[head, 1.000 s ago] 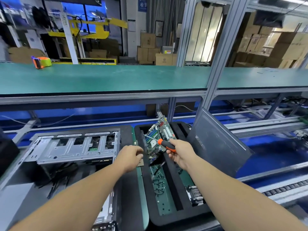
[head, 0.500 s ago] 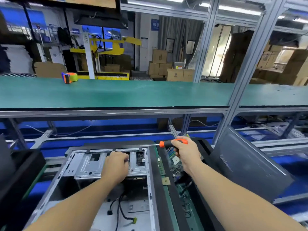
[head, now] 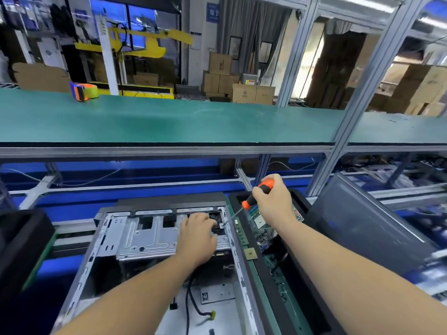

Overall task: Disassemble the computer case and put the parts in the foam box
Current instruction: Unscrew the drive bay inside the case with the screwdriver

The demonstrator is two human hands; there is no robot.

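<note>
one computer case (head: 154,240), one screwdriver (head: 258,192) (orange-handled), two hands (head: 197,238)

Nothing reads clearly: a blue wall sign (head: 212,11) at twelve o'clock bears white characters too blurred to make out, and the cardboard boxes (head: 243,93) below it carry illegible marks.

right hand (head: 273,201) grips screwdriver (head: 257,193), tip at drive cage (head: 154,235) corner | left hand (head: 197,238) rests on cage | motherboard (head: 263,226) in foam box (head: 300,201)
</note>
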